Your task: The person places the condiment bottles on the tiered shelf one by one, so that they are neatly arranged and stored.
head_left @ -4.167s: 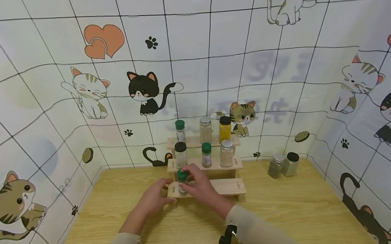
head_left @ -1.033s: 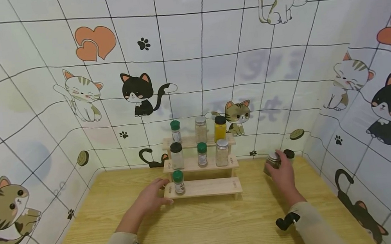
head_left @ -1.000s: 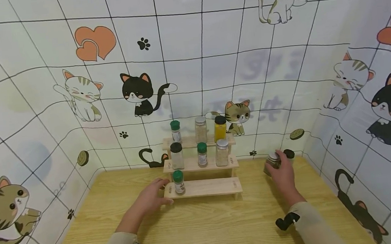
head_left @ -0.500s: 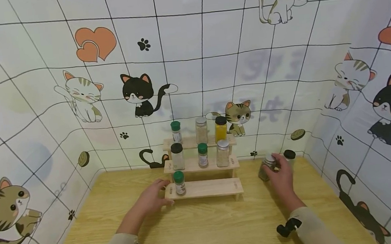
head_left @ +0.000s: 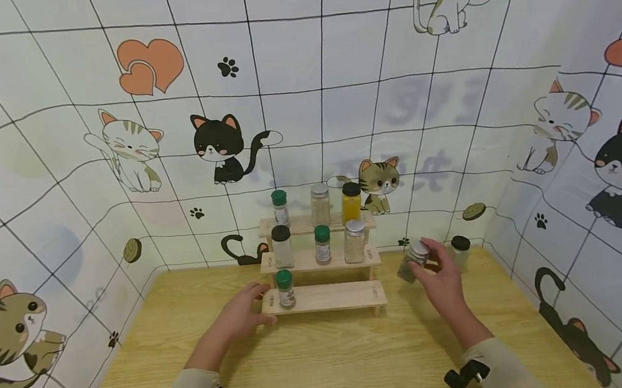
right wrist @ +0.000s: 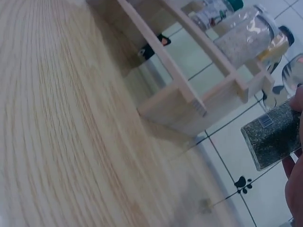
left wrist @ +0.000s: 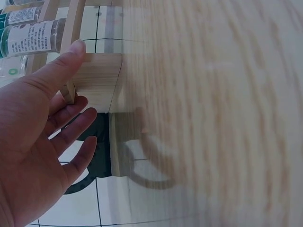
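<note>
In the head view my right hand (head_left: 445, 281) grips a spice jar (head_left: 412, 263) with a silver lid, tilted and raised right of the rack. The right wrist view shows this jar's dark, flaky contents (right wrist: 274, 135); most of that hand lies out of frame. My left hand (head_left: 239, 314) holds the left end of the wooden three-tier spice rack (head_left: 334, 296), thumb in front and index finger behind the bottom shelf's end, other fingers loosely bent. A small green-capped jar (head_left: 285, 289) stands on that shelf at the left, close to the left hand.
Several jars stand on the upper tiers, including a yellow one (head_left: 351, 204) with a black lid and a silver-lidded one (head_left: 354, 241). A black-lidded jar (head_left: 460, 253) stands on the wooden table (head_left: 327, 361) at the right. A cat-print sheet (head_left: 301, 95) surrounds the table.
My right hand has gone from the green-capped jar on the bottom shelf to the silver-lidded jar, then lifted and carried it left, away from the black-lidded one. The left hand stays at the rack.
</note>
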`<state>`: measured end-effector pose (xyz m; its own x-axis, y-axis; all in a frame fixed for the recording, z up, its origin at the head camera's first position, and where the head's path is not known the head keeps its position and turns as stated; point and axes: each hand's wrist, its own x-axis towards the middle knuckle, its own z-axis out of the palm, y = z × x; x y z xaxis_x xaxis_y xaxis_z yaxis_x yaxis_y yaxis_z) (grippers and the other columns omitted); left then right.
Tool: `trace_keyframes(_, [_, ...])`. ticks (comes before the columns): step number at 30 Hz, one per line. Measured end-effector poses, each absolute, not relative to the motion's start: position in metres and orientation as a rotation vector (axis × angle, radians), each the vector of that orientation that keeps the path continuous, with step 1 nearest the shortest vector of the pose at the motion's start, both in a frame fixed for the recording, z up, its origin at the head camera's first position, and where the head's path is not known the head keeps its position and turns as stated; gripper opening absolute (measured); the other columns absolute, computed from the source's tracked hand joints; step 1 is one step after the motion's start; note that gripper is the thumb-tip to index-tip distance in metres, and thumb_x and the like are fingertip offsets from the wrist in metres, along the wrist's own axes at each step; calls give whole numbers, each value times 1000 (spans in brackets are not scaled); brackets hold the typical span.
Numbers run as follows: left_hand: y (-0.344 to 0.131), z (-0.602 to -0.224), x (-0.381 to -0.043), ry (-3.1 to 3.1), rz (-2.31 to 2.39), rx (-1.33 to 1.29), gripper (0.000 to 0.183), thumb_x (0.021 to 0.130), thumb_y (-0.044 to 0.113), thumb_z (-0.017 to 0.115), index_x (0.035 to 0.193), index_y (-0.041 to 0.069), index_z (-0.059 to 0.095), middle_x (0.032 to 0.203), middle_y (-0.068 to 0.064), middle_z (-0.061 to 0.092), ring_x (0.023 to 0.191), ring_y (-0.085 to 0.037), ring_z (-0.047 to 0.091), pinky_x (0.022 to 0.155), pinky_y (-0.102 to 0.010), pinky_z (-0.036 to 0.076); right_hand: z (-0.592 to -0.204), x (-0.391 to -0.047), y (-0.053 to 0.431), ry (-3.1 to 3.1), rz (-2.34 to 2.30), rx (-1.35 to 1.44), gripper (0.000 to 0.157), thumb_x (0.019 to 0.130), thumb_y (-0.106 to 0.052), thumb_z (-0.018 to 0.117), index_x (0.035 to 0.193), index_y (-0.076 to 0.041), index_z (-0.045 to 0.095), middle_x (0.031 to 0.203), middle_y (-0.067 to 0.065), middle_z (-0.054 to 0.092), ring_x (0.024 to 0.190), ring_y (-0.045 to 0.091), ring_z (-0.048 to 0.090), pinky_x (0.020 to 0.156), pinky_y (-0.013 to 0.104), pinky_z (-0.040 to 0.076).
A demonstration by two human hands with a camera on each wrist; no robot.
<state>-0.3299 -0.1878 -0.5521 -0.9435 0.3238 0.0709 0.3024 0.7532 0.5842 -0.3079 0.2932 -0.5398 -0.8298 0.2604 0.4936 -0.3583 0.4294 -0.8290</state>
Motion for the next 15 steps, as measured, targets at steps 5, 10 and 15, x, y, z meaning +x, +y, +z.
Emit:
trace_keyframes(5, [-188,-552,-329,2905,967,503,77,85,31,99,151,10,65,140,-7,65,130,-33,66,110,-60,53,-526,-300,281,-2088,1471,208,65,95,5,85,154,-7,59,137,13,64,114,5,62,91,12,53])
trace_keyframes(10, [-187,-551,-329,2910,955,500,76,86,31,99,151,10,65,139,-5,65,130,-32,66,111,-58,53,-513,-289,265,-2102,1525,277,64,95,7,84,152,-3,58,137,16,64,112,6,63,91,14,55])
trace_keyframes(15, [-187,-550,-328,2917,945,512,76,86,30,99,150,9,64,139,-5,66,129,-33,66,110,-58,53,-505,-282,250,-2112,1554,364,60,96,5,84,151,-4,61,137,15,64,114,10,63,95,19,55])
